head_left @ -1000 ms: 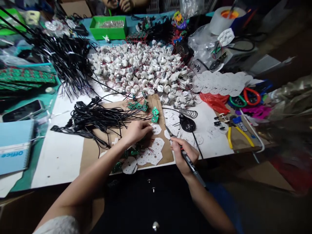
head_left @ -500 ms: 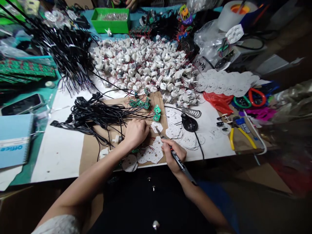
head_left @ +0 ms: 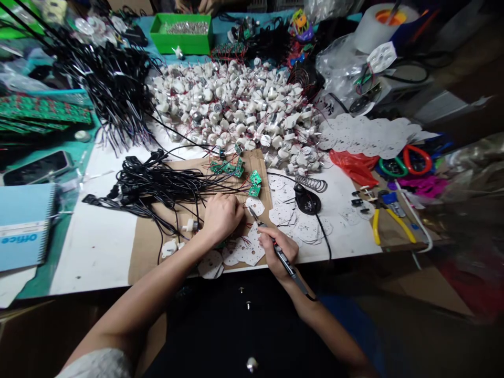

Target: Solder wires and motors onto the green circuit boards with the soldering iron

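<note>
Through the head camera I look down on the near edge of the tabletop (head_left: pixel 98 262), about its middle, where a cardboard sheet (head_left: pixel 145 247) lies under my work. My right hand (head_left: pixel 275 251) has its fingers wrapped tight round the soldering iron (head_left: pixel 293 273), held like a pen, with the tip slanted up and to the left. The tip ends just beside my left hand (head_left: pixel 220 215). Those fingers are curled down against the cardboard over a small piece that I cannot make out beneath them. White disc boards (head_left: pixel 246 253) lie touching one another between my two hands, right at the near edge.

Black cables (head_left: pixel 157 184) sprawl over the left part of the cardboard, and small green circuit boards (head_left: pixel 254 178) sit just beyond my left hand. Farther back is a big heap of white motors (head_left: pixel 236 115). The iron stand (head_left: pixel 307 202) with its spring is near my right hand, and yellow pliers (head_left: pixel 374 226) lie toward the right edge. Another person's hands (head_left: pixel 205 5) show at the far edge, behind a green tray (head_left: pixel 185 34).

I judge this to be the soldering step itself, tip brought to the joint. The next move calls for a steady tip and a firm left hand on the piece.
</note>
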